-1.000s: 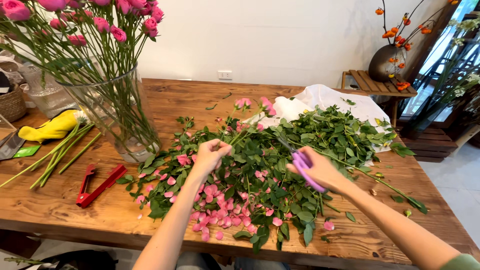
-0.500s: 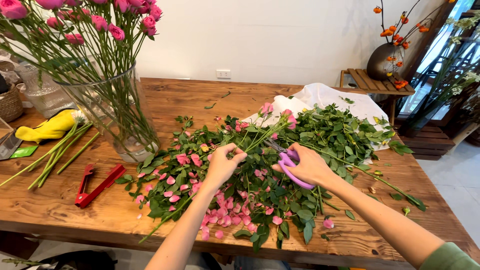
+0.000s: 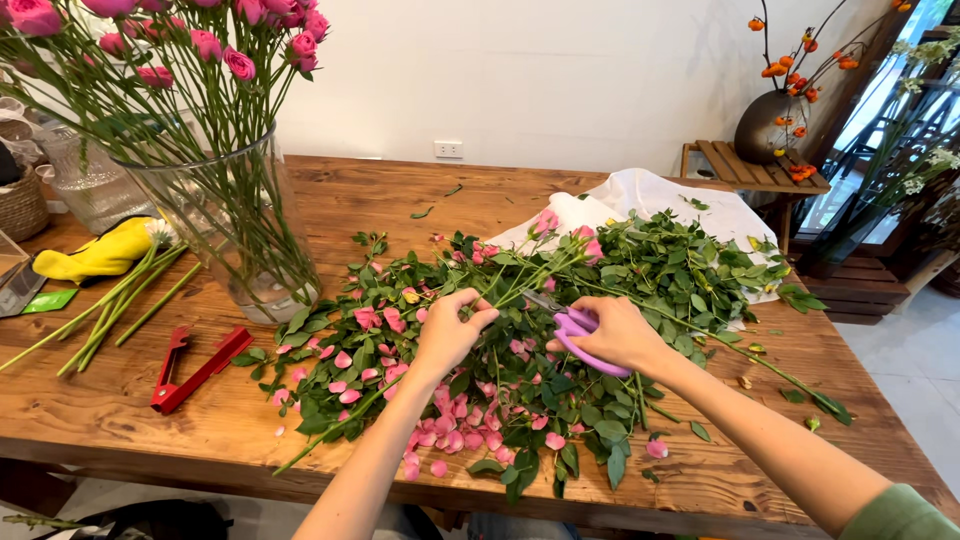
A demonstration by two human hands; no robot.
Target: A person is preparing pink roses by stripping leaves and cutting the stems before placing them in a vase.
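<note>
A heap of green rose stems, leaves and pink petals covers the middle of a wooden table. My left hand pinches a thin green stem that leads up to pink rose heads. My right hand grips purple-handled scissors, their blades pointing left at that stem, close to my left fingers.
A tall glass vase of pink roses stands at the left. A red stem tool, cut green stems and a yellow glove lie beside it. White cloth lies behind the heap. A dark vase with orange berries stands on a side table.
Both hands moved away from me and closer together. My left hand has lifted a stem out of the heap, and the scissors have come up to it.
</note>
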